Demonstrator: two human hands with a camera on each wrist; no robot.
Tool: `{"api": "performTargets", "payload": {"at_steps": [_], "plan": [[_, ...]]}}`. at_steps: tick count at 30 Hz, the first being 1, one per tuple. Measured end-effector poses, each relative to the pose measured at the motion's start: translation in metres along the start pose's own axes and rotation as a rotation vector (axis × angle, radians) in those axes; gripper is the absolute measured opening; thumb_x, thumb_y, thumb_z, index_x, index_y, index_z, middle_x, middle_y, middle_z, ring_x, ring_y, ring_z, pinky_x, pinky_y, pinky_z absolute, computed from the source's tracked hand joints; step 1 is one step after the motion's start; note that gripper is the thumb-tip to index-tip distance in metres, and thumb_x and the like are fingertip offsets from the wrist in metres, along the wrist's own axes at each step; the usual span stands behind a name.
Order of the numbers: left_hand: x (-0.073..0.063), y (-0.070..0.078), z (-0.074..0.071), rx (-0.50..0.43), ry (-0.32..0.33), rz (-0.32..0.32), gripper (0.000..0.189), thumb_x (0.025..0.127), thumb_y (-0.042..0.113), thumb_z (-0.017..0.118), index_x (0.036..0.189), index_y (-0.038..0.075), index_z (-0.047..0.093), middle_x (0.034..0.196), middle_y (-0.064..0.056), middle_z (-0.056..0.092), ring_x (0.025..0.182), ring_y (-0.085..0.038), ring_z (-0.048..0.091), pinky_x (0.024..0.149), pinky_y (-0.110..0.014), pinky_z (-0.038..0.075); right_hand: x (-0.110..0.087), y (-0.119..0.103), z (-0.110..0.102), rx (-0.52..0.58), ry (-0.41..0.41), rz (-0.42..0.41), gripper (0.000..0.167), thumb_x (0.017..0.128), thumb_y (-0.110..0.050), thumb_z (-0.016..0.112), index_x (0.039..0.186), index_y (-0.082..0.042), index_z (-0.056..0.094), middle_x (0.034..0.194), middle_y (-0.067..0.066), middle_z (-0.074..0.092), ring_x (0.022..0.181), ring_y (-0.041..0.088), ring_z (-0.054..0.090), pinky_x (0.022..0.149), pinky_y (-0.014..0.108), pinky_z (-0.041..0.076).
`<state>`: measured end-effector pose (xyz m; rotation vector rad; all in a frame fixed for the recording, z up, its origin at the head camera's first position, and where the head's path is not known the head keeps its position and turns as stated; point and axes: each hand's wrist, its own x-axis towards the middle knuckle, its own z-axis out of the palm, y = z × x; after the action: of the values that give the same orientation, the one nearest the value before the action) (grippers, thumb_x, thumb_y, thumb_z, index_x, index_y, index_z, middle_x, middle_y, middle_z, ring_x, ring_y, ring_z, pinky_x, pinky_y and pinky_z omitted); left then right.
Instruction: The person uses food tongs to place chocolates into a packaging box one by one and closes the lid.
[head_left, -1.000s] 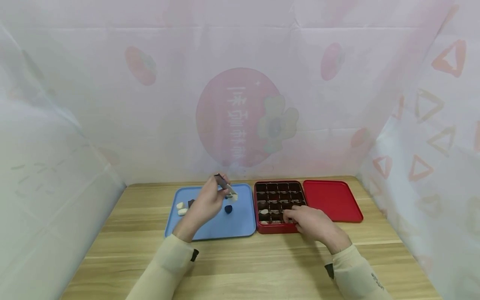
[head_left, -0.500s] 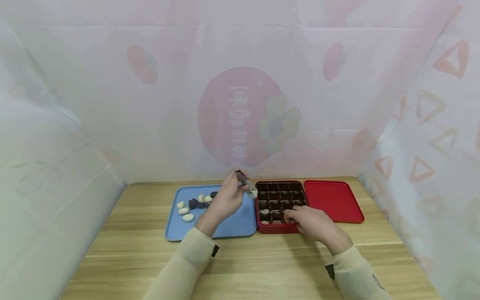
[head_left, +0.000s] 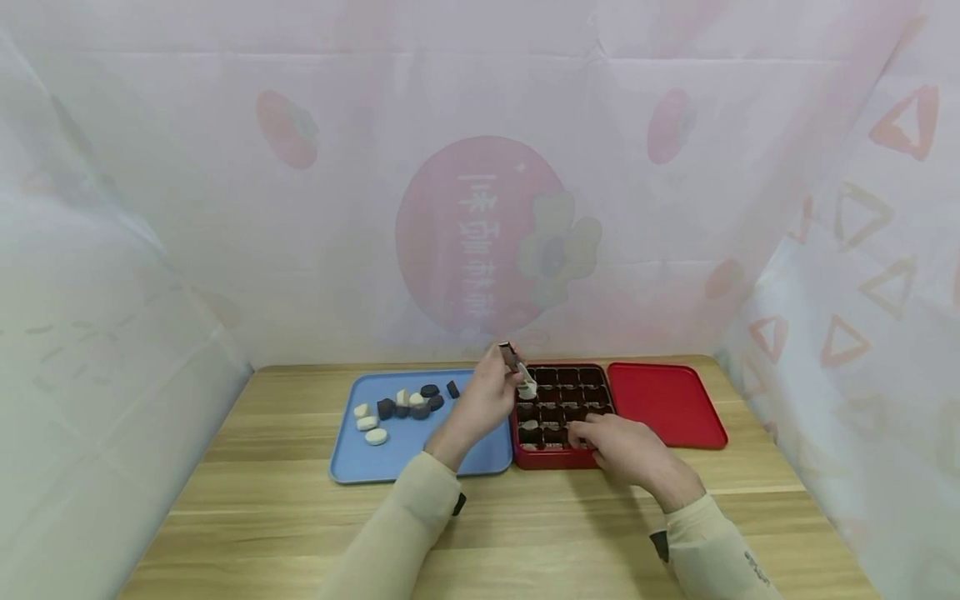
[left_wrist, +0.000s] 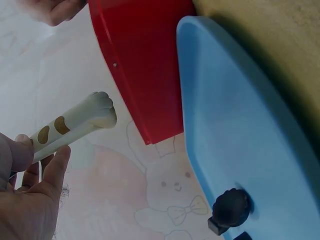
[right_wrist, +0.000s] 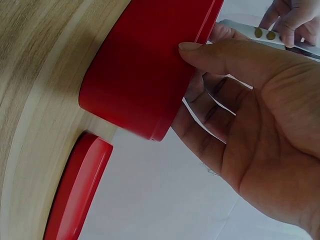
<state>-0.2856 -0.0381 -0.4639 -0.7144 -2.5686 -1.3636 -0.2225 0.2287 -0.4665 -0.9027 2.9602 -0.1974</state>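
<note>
My left hand (head_left: pixel 483 404) holds a pair of small tongs (left_wrist: pixel 75 120), white with brown spots and cat-paw tips, between thumb and fingers. The tips are over the back-left part of a red box (head_left: pixel 555 459) divided into dark compartments. Whether a piece sits between the paw tips cannot be told. At the box's front right corner, my right hand (head_left: pixel 618 442) grips the wall, thumb on the outside and fingers over the rim. A few compartments at the front left hold pale pieces (head_left: pixel 529 425). Dark and white chocolate-like pieces (head_left: pixel 385 408) lie on a blue tray (head_left: pixel 450 458).
A flat red lid (head_left: pixel 663 404) lies right of the box. The blue tray stands close against the box's left side. All rest on a wooden table (head_left: pixel 540 533). A printed cloth (head_left: pixel 480 92) encloses the back and sides.
My left hand has moved right with the tongs, from above the blue tray to over the red box. The right hand has stayed at the box's corner.
</note>
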Motion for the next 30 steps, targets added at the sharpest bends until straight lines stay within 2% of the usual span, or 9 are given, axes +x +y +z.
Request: {"api": "performTargets", "payload": {"at_steps": [5, 11, 17, 22, 30], "plan": [[0.001, -0.005, 0.005, 0.028, -0.009, -0.007, 0.022, 0.120, -0.005, 0.053, 0.136, 0.011, 0.051, 0.130, -0.014, 0.060, 0.119, -0.028, 0.068, 0.095, -0.041, 0.064, -0.001, 0.000, 0.001, -0.004, 0.012, -0.016, 0.042, 0.095, 0.008, 0.088, 0.110, -0.028, 0.073, 0.098, -0.010, 0.067, 0.085, 0.009, 0.062, 0.066, 0.034, 0.060], [0.000, -0.009, 0.000, 0.019, -0.003, -0.011, 0.019, 0.122, 0.001, 0.054, 0.140, 0.005, 0.051, 0.138, -0.021, 0.059, 0.127, -0.035, 0.072, 0.107, -0.049, 0.069, 0.000, -0.001, 0.001, -0.009, 0.012, -0.017, 0.042, 0.095, 0.007, 0.088, 0.110, -0.028, 0.072, 0.100, -0.009, 0.068, 0.087, 0.011, 0.063, 0.067, 0.036, 0.062], [-0.005, -0.006, -0.019, -0.006, 0.002, -0.061, 0.022, 0.122, 0.003, 0.054, 0.144, 0.004, 0.050, 0.142, -0.022, 0.059, 0.134, -0.040, 0.075, 0.111, -0.051, 0.071, 0.001, -0.001, 0.002, -0.007, 0.017, -0.017, 0.042, 0.095, 0.009, 0.086, 0.108, -0.028, 0.072, 0.099, -0.010, 0.067, 0.086, 0.010, 0.062, 0.067, 0.035, 0.061], [-0.011, -0.008, -0.037, -0.010, 0.029, -0.089, 0.027, 0.123, 0.004, 0.055, 0.149, 0.002, 0.047, 0.147, -0.024, 0.058, 0.144, -0.045, 0.070, 0.122, -0.058, 0.066, 0.002, -0.001, 0.003, -0.006, 0.015, -0.015, 0.042, 0.095, 0.009, 0.086, 0.108, -0.028, 0.072, 0.099, -0.009, 0.067, 0.086, 0.010, 0.062, 0.067, 0.035, 0.061], [-0.022, -0.021, -0.062, 0.004, 0.101, -0.075, 0.026, 0.122, 0.002, 0.055, 0.146, -0.001, 0.044, 0.144, -0.025, 0.056, 0.143, -0.047, 0.069, 0.120, -0.060, 0.066, 0.003, -0.001, 0.004, 0.000, 0.017, -0.014, 0.042, 0.095, 0.009, 0.086, 0.107, -0.028, 0.071, 0.098, -0.010, 0.067, 0.085, 0.010, 0.061, 0.066, 0.035, 0.060]]}}
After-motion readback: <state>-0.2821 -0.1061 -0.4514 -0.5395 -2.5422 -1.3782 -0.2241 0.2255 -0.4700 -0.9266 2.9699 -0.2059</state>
